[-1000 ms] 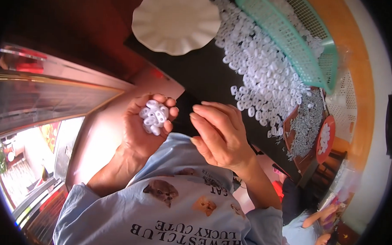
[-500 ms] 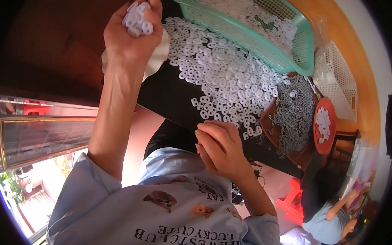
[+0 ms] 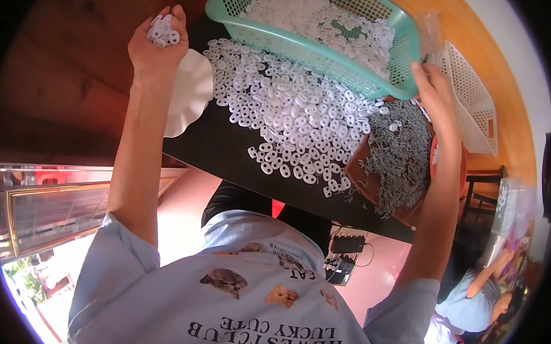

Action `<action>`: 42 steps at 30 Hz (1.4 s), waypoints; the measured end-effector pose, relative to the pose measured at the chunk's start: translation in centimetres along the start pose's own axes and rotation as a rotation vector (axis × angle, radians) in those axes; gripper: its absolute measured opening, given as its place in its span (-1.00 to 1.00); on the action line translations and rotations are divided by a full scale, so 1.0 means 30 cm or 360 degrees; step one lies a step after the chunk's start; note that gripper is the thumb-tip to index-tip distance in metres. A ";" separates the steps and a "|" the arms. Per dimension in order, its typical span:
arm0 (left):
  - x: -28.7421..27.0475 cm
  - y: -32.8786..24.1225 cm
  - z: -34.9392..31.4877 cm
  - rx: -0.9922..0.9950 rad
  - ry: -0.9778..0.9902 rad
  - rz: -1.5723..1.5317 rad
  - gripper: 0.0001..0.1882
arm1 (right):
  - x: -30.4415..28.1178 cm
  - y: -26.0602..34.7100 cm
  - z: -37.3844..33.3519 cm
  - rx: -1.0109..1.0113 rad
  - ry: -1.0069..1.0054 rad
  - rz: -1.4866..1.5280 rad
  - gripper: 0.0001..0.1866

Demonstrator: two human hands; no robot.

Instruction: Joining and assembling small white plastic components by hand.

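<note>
A heap of small white plastic pieces lies in the palm of my left hand (image 3: 153, 49), whose fingers curl around them. These loose white pieces (image 3: 166, 35) are rounded with two holes each. My left hand is raised beyond a white scalloped dish (image 3: 192, 93). At the right end of a green mesh basket (image 3: 328, 60), my right hand (image 3: 435, 92) reaches forward, fingers stretched out and slightly apart. Its thumb side is close to the basket's rim; whether they touch I cannot tell. Many more white pieces (image 3: 290, 103) are spread over the black tabletop (image 3: 227, 152).
Grey screw-like parts (image 3: 400, 152) lie heaped on a brown tray (image 3: 362, 169). My right forearm partly covers a red dish (image 3: 457, 169). A white perforated basket (image 3: 472, 100) stands at the far right. Another person (image 3: 471, 300) sits at lower right.
My right hand has moved from near the table's front edge out to the basket's right end, its fingers extending. My left hand still holds the pieces. The whole view has shifted slightly.
</note>
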State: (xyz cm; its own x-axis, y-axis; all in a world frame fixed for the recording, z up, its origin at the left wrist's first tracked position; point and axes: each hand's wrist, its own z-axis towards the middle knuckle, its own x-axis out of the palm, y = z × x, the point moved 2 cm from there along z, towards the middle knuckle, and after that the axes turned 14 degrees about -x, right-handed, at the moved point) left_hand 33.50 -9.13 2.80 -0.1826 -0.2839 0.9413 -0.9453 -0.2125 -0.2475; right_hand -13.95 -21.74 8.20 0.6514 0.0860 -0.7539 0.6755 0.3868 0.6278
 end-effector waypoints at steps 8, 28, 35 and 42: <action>-0.052 -0.006 -0.080 -0.0089 -0.0003 -0.0037 -0.70 | 0.093 -0.070 0.081 0.0166 0.0071 0.0594 -0.71; -0.102 -0.004 -0.203 -0.0126 -0.0008 -0.0045 -0.72 | 0.173 -0.269 0.004 0.0167 -0.0211 0.1606 -0.75; -0.106 0.000 -0.209 -0.0173 0.0047 0.0001 -0.70 | 0.211 -0.244 -0.016 0.0152 -0.0205 0.1663 -0.76; -0.117 0.011 -0.222 -0.0194 0.0081 0.0008 -0.69 | 0.176 -0.212 -0.005 0.0141 -0.0196 0.1338 -0.73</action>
State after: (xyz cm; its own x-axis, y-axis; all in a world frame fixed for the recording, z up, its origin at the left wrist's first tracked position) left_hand 32.03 -1.98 0.95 -0.1982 -0.2362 0.9513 -0.9696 -0.0952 -0.2256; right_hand -14.86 -23.61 0.21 0.9776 0.2101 -0.0074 -0.0281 0.1655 0.9858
